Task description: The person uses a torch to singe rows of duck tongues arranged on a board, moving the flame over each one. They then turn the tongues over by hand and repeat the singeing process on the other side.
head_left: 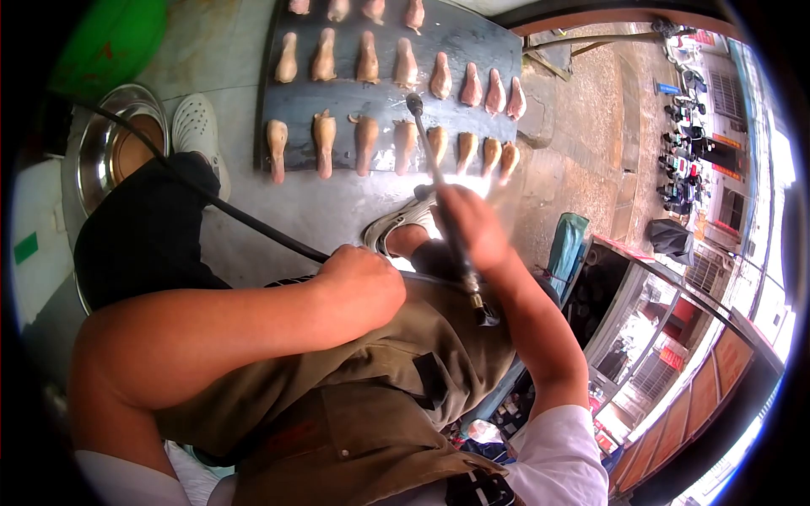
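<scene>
My right hand (474,228) is wrapped round a long metal torch (434,160), whose nozzle points away from me over a dark metal tray (295,103). Rows of raw drumsticks (368,57) lie on the tray, and a nearer row (325,145) shows browner skin at one end. Beneath the torch's shaft the tray looks bright and glaring. My left hand (361,282) is closed in a fist near my lap, at the end of a black hose (261,229); the fingers' inner side is hidden.
A steel basin (87,160) stands at the left near a white clog (196,126), with a green tub (118,42) beyond it. Another clog (384,229) is below the tray. Parked scooters (682,152) and a glass-fronted cabinet (633,316) are at the right.
</scene>
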`<state>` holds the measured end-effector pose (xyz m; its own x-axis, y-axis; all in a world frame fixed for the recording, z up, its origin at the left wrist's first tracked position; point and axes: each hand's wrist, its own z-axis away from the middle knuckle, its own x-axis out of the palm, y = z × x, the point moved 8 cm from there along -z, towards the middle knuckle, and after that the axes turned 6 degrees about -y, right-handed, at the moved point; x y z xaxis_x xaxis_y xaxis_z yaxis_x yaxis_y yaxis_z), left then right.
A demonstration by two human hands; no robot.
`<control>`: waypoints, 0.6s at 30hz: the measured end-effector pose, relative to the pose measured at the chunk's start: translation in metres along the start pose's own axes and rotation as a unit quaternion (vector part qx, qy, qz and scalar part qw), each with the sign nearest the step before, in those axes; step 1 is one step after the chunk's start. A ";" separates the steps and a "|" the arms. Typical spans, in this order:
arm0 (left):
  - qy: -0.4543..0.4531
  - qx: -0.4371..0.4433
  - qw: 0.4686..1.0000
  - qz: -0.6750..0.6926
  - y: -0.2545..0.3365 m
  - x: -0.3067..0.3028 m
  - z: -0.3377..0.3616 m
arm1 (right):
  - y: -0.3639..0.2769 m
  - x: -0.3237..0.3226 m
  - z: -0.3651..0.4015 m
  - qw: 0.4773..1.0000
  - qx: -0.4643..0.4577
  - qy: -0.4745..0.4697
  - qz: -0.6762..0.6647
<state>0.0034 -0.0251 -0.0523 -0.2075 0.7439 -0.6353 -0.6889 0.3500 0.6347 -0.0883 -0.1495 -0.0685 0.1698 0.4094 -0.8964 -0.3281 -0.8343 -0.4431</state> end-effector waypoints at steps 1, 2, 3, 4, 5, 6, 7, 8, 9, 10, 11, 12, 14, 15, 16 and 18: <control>0.002 0.001 1.000 -0.001 0.000 0.001 0.000 | 0.003 0.001 0.002 1.000 -0.005 0.006 0.002; 0.000 -0.001 1.000 -0.002 0.000 0.001 0.000 | 0.001 -0.001 0.000 1.000 -0.009 0.013 0.005; -0.001 -0.002 1.000 -0.003 0.000 0.001 0.000 | 0.000 -0.006 0.000 1.000 -0.004 0.031 0.002; -0.001 -0.005 1.000 -0.004 0.000 0.001 0.000 | -0.002 -0.013 -0.001 0.999 0.000 0.049 0.000; 0.011 -0.003 1.000 -0.007 0.001 0.000 0.000 | -0.005 -0.020 -0.005 0.998 0.003 0.067 -0.003; 0.022 -0.001 1.000 -0.010 0.001 -0.001 0.000 | -0.002 -0.025 -0.007 0.997 0.027 0.075 -0.004; 0.034 0.002 0.999 -0.012 0.002 -0.002 0.001 | 0.006 -0.024 -0.004 0.995 0.072 0.067 -0.012; 0.033 -0.002 0.999 -0.013 0.002 -0.001 0.000 | 0.003 -0.030 -0.009 0.994 0.071 0.085 -0.001; 0.034 -0.005 0.999 -0.015 0.002 -0.001 -0.001 | 0.001 -0.037 -0.015 0.992 0.070 0.103 0.011; 0.034 -0.008 0.999 -0.016 0.002 -0.001 -0.001 | 0.003 -0.040 -0.017 0.992 0.070 0.105 0.022; 0.042 -0.012 0.999 -0.014 0.002 -0.003 -0.001 | 0.006 -0.044 -0.020 0.991 0.069 0.108 0.033; 0.050 -0.016 0.999 -0.011 0.002 -0.005 -0.001 | 0.008 -0.048 -0.022 0.990 0.069 0.111 0.044; 0.064 -0.016 0.998 -0.007 0.001 -0.010 0.001 | 0.013 -0.057 -0.028 0.986 0.114 0.112 0.044; 0.071 -0.012 0.997 -0.006 0.001 -0.013 0.002 | 0.012 -0.063 -0.032 0.984 0.113 0.131 0.039; 0.079 -0.009 0.997 -0.005 0.001 -0.015 0.003 | 0.015 -0.068 -0.034 0.982 0.123 0.142 0.024; 0.097 -0.034 0.995 0.005 0.000 -0.020 0.005 | 0.020 -0.075 -0.040 0.984 0.118 0.128 0.031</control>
<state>0.0105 -0.0375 -0.0372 -0.3397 0.6217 -0.7057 -0.7301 0.2987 0.6146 -0.0704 -0.2113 -0.0096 0.3622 0.2284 -0.9037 -0.5462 -0.7336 -0.4043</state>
